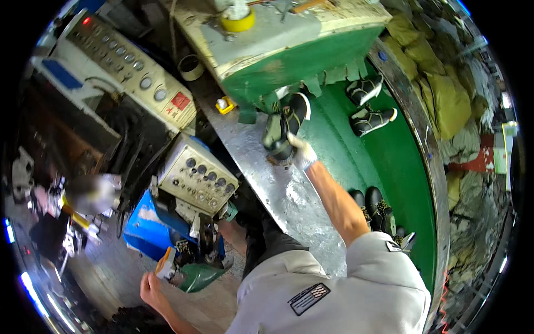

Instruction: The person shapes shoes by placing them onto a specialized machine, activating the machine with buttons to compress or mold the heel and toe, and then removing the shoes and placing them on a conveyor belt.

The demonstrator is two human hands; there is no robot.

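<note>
My right hand [302, 153], in a whitish glove, is closed on the edge of a dark shoe [276, 136] with a grey-green part on it, above the metal strip of the bench. Against that shoe lies another black shoe [301, 107] with a white sole. My left hand [151, 288] is bare and low at the left, its fingers curled; what they hold, if anything, is hidden. Close to its fingertips is an orange and white piece [165, 263] beside a blue machine [146, 225]. Part of a dark shoe [182, 245] shows in that machine.
Two black shoes [371, 119] with white soles lie on the green bench top [356, 161]; more dark shoes [378, 209] sit by my right elbow. A green-sided box [300, 67] carries yellow tape [238, 21]. Control panels [197, 175] stand left. Olive sacks [439, 94] are piled beyond the bench.
</note>
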